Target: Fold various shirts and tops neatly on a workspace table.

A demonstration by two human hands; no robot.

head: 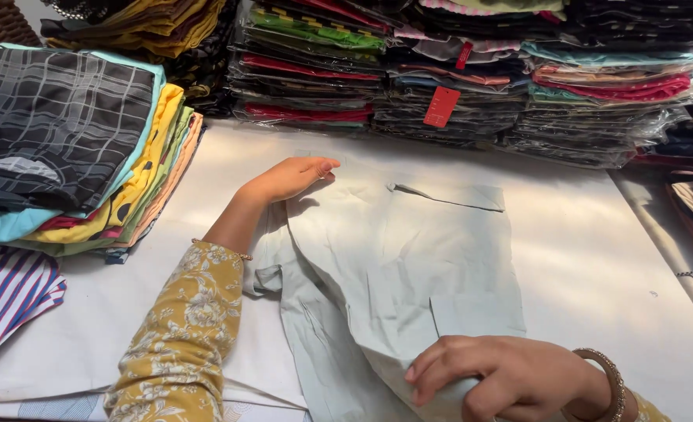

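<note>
Head camera looks down on a white table (pixel 596 258) where a pale grey-green garment (pixel 401 266) lies spread, partly folded, with a small collar-like flap near its far edge and a sleeve hanging toward the near-left side.

As I judge it, the step in hand is the folding or smoothing of this garment: one panel is already laid over the body and the cloth is pressed flat at two opposite ends. The next move, I think, calls for a steady hold at the far corner, so that the near edge may be lifted and brought over without making new wrinkles.

Left hand (pixel 288 178), coming from a yellow flowered sleeve (pixel 178 344), lies open and almost flat, fingers stretched together, palm down on the far-left corner of the garment. It grips nothing; it only presses.

Right hand (pixel 503 375), with a bangle (pixel 614 379) at the wrist, is half curled at the near edge of the garment. Its fingers bend down onto the cloth and seem to pinch a fold, but I cannot tell for certain whether cloth is truly caught between them.

To the left stands a pile of folded shirts (pixel 73 148), a dark checked one on top. Behind the garment, stacks of clothes packed in clear plastic (pixel 456 70) run along the back of the table, well apart from both hands.
</note>
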